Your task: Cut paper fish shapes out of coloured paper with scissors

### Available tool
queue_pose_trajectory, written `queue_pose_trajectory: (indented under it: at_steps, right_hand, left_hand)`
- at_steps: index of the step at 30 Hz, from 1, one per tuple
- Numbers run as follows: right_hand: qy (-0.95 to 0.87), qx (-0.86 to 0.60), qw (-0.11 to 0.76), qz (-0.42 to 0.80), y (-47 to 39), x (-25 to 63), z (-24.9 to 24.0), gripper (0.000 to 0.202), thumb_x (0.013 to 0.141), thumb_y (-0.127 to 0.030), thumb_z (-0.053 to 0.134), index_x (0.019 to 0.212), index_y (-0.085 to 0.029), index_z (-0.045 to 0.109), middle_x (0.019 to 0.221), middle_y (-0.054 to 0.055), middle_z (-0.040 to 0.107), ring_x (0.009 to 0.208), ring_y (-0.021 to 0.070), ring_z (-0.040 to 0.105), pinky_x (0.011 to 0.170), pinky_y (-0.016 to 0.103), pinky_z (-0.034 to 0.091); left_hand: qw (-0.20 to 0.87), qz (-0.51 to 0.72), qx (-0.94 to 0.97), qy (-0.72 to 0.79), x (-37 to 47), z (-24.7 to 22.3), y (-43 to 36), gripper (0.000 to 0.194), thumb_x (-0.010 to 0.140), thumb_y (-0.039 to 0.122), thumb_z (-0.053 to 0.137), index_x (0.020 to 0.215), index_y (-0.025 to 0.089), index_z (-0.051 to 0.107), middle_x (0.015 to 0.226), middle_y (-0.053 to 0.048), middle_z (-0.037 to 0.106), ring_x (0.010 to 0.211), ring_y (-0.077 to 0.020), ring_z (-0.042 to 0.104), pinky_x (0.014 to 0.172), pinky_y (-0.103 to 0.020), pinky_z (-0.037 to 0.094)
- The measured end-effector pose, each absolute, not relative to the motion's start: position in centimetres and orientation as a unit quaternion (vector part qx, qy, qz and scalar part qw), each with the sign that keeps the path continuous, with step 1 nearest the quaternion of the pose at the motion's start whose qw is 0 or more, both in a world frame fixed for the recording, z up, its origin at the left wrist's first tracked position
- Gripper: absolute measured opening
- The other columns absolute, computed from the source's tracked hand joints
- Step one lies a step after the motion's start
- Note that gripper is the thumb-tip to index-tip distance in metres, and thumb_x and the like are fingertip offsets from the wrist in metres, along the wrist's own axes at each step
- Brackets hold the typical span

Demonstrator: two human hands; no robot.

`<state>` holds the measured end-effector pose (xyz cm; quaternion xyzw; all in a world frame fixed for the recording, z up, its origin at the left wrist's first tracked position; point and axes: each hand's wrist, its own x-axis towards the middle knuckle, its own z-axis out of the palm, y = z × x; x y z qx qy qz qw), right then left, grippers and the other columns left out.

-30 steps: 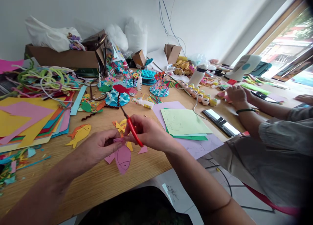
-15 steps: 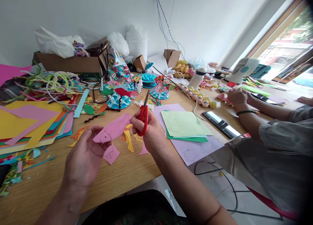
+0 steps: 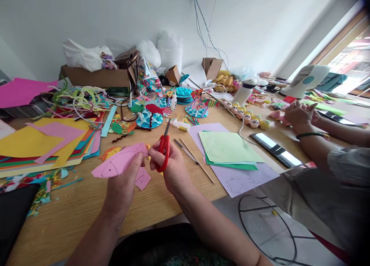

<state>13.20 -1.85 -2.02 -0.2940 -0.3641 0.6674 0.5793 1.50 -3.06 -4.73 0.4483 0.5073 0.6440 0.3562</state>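
Note:
My left hand (image 3: 123,187) pinches a pink paper fish (image 3: 115,162) with a drawn eye and gill line, its head pointing left. My right hand (image 3: 170,165) grips red-handled scissors (image 3: 163,152) by the loops, the dark blades pointing up and away from the paper. The fish's tail end lies close to the right fingers; whether they touch it I cannot tell. Under the left hand's fingers, a second pink piece (image 3: 143,179) with a drawn fish head rests on the table. Orange and yellow scraps (image 3: 111,153) lie behind the fish.
Stacked coloured paper (image 3: 37,142) lies left, beside shredded scraps (image 3: 49,181). On the right are green sheets (image 3: 228,148), a pen (image 3: 186,151), a wooden stick (image 3: 199,162) and a phone (image 3: 276,149). Decorated blue discs (image 3: 148,118) stand behind. A co-worker's hands (image 3: 300,113) are at far right.
My left hand has shifted its hold toward the tail, and the fish has turned, its head further left. The scissors stay in my right hand. The view has swung slightly left.

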Motion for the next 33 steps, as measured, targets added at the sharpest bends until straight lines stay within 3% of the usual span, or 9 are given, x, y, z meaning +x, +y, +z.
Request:
queue_pose_trajectory:
  at_steps: [7,13,17,21,25,33]
  right_hand:
    - [-0.453,-0.310,0.518,0.656,-1.9,14.4,-1.5,0.031,0.067,-0.033,0.077,0.080,-0.018,0.053,0.063,-0.007,0.056,0.044,0.0056,0.051,0.041,0.018,0.035]
    - [-0.455,-0.298,0.531,0.650,-1.9,13.8,-1.4,0.032,0.066,-0.031,0.077,0.080,-0.019,0.051,0.059,-0.009,0.053,0.043,0.0055,0.048,0.041,0.018,0.037]
    - [-0.451,-0.298,0.519,0.662,-2.1,13.7,-1.4,0.034,0.066,-0.032,0.078,0.080,-0.019,0.050,0.062,-0.009,0.054,0.043,0.0052,0.048,0.042,0.019,0.037]
    - [-0.464,-0.331,0.495,0.656,-3.0,14.1,-1.8,0.031,0.068,-0.035,0.075,0.079,-0.019,0.050,0.060,-0.009,0.051,0.045,0.0068,0.048,0.043,0.019,0.037]
    - [-0.512,-0.380,0.420,0.645,-4.6,14.6,-2.9,0.028,0.080,-0.041,0.062,0.069,-0.020,0.048,0.051,-0.008,0.044,0.041,0.0082,0.044,0.041,0.020,0.033]
    - [-0.584,-0.395,0.377,0.601,-6.2,15.1,-3.5,0.027,0.083,-0.038,0.052,0.065,-0.020,0.046,0.054,-0.006,0.039,0.048,0.0083,0.038,0.046,0.020,0.028]
  left_hand:
    - [0.336,0.604,0.500,0.522,0.4,-4.1,-3.2,0.012,0.073,0.029,0.069,0.065,0.021,0.063,0.068,0.001,0.064,0.068,-0.0172,0.059,0.067,-0.030,0.048]
    - [0.351,0.600,0.502,0.514,0.9,-3.3,-3.5,0.016,0.074,0.034,0.068,0.064,0.022,0.066,0.067,0.001,0.066,0.069,-0.0183,0.060,0.071,-0.032,0.050]
    - [0.307,0.595,0.515,0.536,0.8,-3.0,-3.5,0.012,0.068,0.034,0.073,0.066,0.023,0.070,0.073,0.000,0.070,0.074,-0.0199,0.063,0.078,-0.033,0.051]
    - [0.339,0.611,0.479,0.532,0.2,-3.1,-3.5,0.012,0.071,0.031,0.069,0.063,0.021,0.068,0.067,0.001,0.068,0.069,-0.0183,0.063,0.070,-0.031,0.053]
    - [0.397,0.637,0.426,0.505,0.6,-2.7,-3.7,0.011,0.071,0.028,0.069,0.064,0.020,0.068,0.063,0.002,0.067,0.062,-0.0156,0.063,0.062,-0.028,0.054]
    - [0.416,0.677,0.380,0.474,1.9,-1.8,-3.7,0.006,0.066,0.023,0.073,0.063,0.019,0.069,0.064,0.004,0.069,0.060,-0.0137,0.063,0.059,-0.024,0.056]
